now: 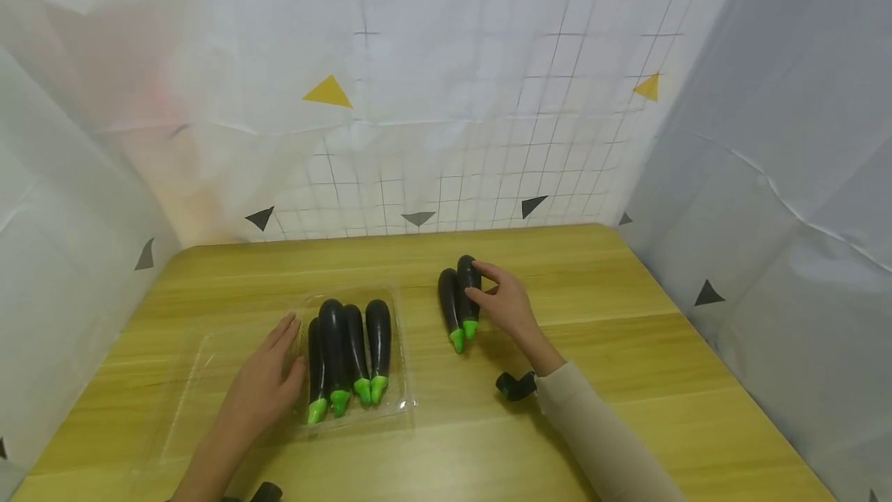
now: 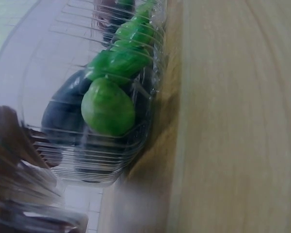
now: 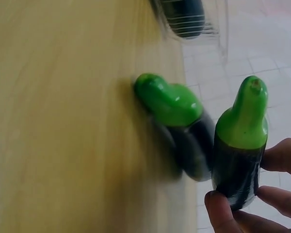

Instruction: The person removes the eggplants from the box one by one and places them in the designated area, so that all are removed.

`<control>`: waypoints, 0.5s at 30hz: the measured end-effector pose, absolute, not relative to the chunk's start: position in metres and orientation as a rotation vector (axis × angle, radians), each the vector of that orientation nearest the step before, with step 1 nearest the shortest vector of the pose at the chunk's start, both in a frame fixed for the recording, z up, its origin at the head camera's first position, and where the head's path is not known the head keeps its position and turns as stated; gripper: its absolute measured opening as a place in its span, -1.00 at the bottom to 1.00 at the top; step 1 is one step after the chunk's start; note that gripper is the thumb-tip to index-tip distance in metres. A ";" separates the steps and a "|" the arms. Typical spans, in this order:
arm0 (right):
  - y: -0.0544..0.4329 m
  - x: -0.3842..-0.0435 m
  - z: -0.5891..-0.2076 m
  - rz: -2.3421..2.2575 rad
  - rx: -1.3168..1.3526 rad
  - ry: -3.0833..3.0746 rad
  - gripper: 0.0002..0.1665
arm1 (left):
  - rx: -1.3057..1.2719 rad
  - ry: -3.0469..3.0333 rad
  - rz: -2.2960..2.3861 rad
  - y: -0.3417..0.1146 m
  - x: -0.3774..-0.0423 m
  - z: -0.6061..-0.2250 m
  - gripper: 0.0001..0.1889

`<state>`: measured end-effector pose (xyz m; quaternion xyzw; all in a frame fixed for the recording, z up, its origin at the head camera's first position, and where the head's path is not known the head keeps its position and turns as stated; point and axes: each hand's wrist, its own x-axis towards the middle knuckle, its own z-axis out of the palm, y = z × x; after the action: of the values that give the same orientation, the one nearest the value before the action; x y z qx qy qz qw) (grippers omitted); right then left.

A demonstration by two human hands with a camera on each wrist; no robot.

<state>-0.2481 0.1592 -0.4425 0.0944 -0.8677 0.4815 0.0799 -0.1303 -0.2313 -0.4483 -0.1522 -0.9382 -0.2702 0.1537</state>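
My right hand (image 1: 509,302) holds a dark purple eggplant with a green stem end (image 3: 238,165), thumb and fingers on its sides. In the right wrist view its stem end points up, and the eggplant looks raised. Close on its left lies a second eggplant (image 1: 448,302) on the table. Several more eggplants (image 1: 379,335) lie side by side in a clear plastic container (image 1: 404,378), green ends toward me. My left hand (image 1: 261,387) is at the container's left side, its fingers fairly straight along the wall. Part of that hand shows blurred in the left wrist view.
The container's clear lid (image 1: 184,378) lies folded out to the left on the wooden table (image 1: 627,386). White sheets (image 1: 446,45) with grid lines and triangle marks enclose the back and sides. A black wrist device (image 1: 516,386) sits under my right wrist.
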 end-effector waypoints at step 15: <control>0.162 -0.253 -0.459 1.410 0.264 -2.620 -0.34 | -0.430 -2.699 -0.774 -0.231 -0.128 -0.445 -0.37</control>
<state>-0.2530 0.1623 -0.4593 0.0881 -0.8745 0.4706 0.0773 -0.1285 -0.2305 -0.4451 -0.1497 -0.9395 -0.2694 0.1497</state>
